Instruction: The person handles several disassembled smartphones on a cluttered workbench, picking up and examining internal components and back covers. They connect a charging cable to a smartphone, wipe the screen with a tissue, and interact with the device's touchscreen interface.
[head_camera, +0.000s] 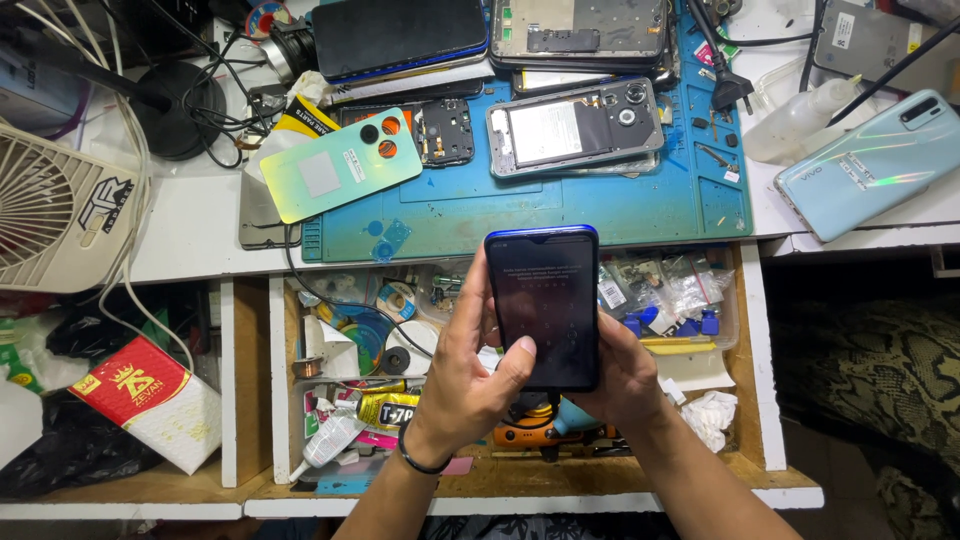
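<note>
Now | hands (545, 375) grip phone (543, 305) | red-white packet (150, 400) far left

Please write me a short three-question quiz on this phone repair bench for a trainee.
1. True or false: both hands grip the blue-edged smartphone.
2. Which digit rests on its dark screen? A. left hand thumb B. right hand thumb C. none
3. What lies on the blue repair mat directly beyond the held phone?

Key
1. True.
2. A.
3. An opened phone with its back off, insides showing; the green back cover lies to its left.
</note>
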